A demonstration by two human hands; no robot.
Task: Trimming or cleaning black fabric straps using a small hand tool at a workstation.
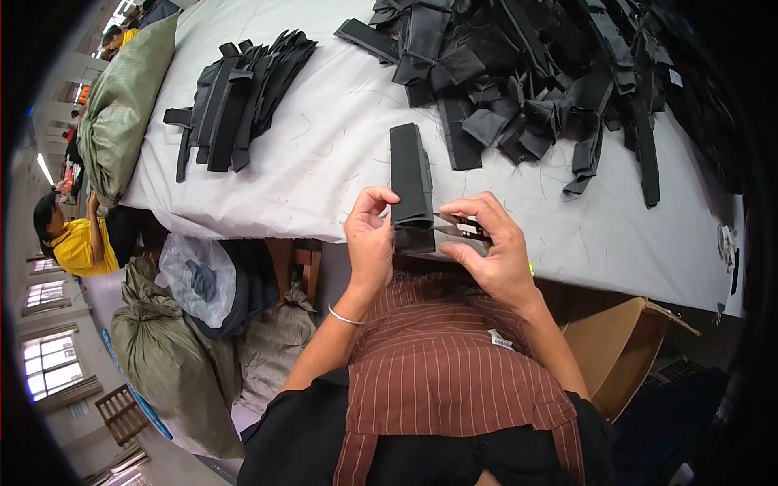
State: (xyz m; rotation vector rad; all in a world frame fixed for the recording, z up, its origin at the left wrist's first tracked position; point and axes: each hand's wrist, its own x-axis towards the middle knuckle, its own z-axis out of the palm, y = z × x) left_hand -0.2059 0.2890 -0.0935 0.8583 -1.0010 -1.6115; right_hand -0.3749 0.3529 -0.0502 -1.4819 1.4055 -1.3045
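Observation:
My left hand (372,239) pinches a folded strip of black fabric (411,174) at its near left edge, by the front edge of the white-covered table. Beside the strip's near right corner, my right hand (489,247) is closed around small thread snips (463,228) with black handles. Their blades point left toward the fabric, and I cannot tell whether they touch it. Farther left on the table lies a fanned stack of black fabric strips (235,101). A large loose heap of similar black pieces (519,73) fills the far right.
Loose threads are scattered over the white cloth (324,162). A green sack (130,105) leans on the table's left edge, near a person in yellow (81,243). Stuffed sacks (166,364) and a clear plastic bag (198,275) stand below left. An open cardboard box (620,348) is below right.

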